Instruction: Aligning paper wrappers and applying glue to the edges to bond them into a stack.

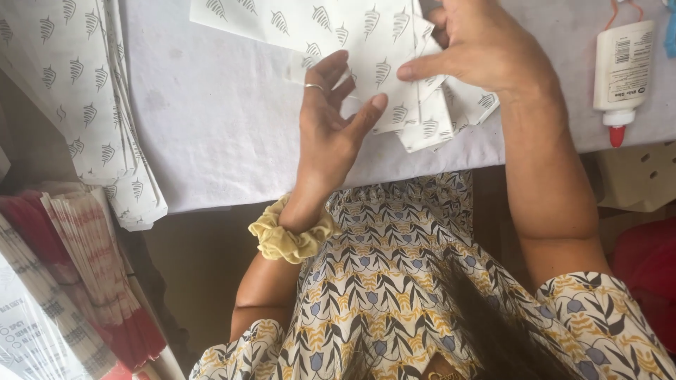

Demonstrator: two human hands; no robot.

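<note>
A white paper (380, 42) printed with grey leaf shapes lies folded into several layers on the white cloth of the table (211, 127). My left hand (327, 127), with a ring and a yellow scrunchie on the wrist, rests its spread fingers and thumb on the paper's near left edge. My right hand (479, 46) sits on the folded part, its thumb and fingers pinching a fold against the layers beneath. Folded corners (429, 130) stick out towards me below the right hand.
A white glue bottle (623, 67) with a red tip lies at the right of the table. A stack of the same leaf-printed sheets (91, 105) hangs over the left edge. Red and white paper bundles (91, 260) stand at lower left.
</note>
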